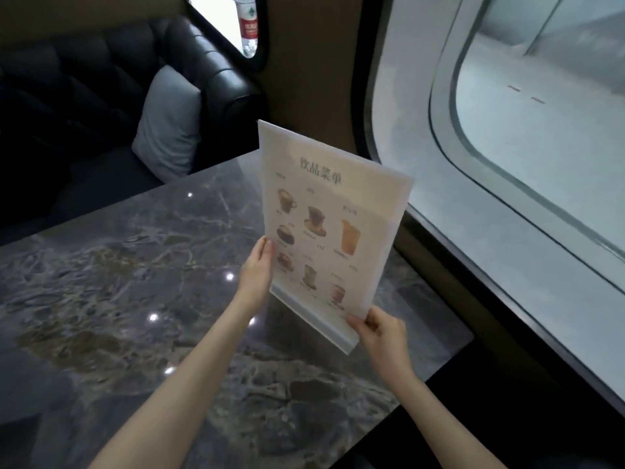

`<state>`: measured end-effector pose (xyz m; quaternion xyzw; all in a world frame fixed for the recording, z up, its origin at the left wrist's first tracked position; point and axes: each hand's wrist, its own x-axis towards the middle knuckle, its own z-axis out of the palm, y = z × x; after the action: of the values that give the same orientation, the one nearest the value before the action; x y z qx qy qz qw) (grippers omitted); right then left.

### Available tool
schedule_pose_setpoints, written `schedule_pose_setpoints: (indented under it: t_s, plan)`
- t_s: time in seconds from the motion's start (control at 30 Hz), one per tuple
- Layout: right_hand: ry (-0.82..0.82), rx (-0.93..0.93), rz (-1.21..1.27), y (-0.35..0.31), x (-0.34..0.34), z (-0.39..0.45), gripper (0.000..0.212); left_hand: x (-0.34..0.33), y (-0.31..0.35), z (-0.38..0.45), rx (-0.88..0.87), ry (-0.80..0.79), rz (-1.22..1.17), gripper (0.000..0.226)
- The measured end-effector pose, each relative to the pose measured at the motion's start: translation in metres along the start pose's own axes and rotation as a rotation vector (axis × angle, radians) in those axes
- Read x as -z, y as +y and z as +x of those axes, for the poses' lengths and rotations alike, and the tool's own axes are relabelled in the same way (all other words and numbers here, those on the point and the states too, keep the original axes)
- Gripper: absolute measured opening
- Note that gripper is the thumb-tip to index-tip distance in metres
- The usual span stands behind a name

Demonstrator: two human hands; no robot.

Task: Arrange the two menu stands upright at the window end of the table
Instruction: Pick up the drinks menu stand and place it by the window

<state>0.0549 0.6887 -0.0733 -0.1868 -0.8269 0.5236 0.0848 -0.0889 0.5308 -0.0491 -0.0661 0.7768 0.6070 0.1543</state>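
While both hands grip it, a menu stand (324,231) hangs tilted above the right part of the marble surface (118,265), close to the window (524,147). The left hand (258,272) pinches the stand's left edge low down, fingers curled round it; the right hand (380,331) clamps the near right corner by the clear base. Holding both sides probably steadies the tall sheet so its base can be levelled before it goes down. A second sheet edge shows behind the first at the right, perhaps the other stand, though I cannot tell. Nothing stands upright on the surface yet.
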Motion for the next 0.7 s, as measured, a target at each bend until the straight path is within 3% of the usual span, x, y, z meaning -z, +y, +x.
schedule_pose_setpoints:
  t_s: [0.27,0.4,0.57,0.63,0.7]
  plan:
    - [0.146,-0.056,0.001,0.031,0.059,0.029,0.02,-0.095,0.036,0.03,-0.063,-0.145,0.026,0.054]
    - [0.229,-0.074,0.036,0.042,0.077,0.042,0.018,-0.126,0.052,0.039,-0.126,-0.236,0.063,0.045]
    - [0.276,-0.112,0.087,0.055,0.084,0.054,0.013,-0.15,0.043,0.061,-0.103,-0.267,0.124,0.079]
    - [0.269,-0.114,0.066,0.062,0.083,0.058,0.013,-0.156,0.046,0.063,-0.093,-0.27,0.122,0.073]
    - [0.285,-0.1,0.036,0.069,0.082,0.061,0.01,-0.159,0.049,0.063,-0.101,-0.271,0.104,0.05]
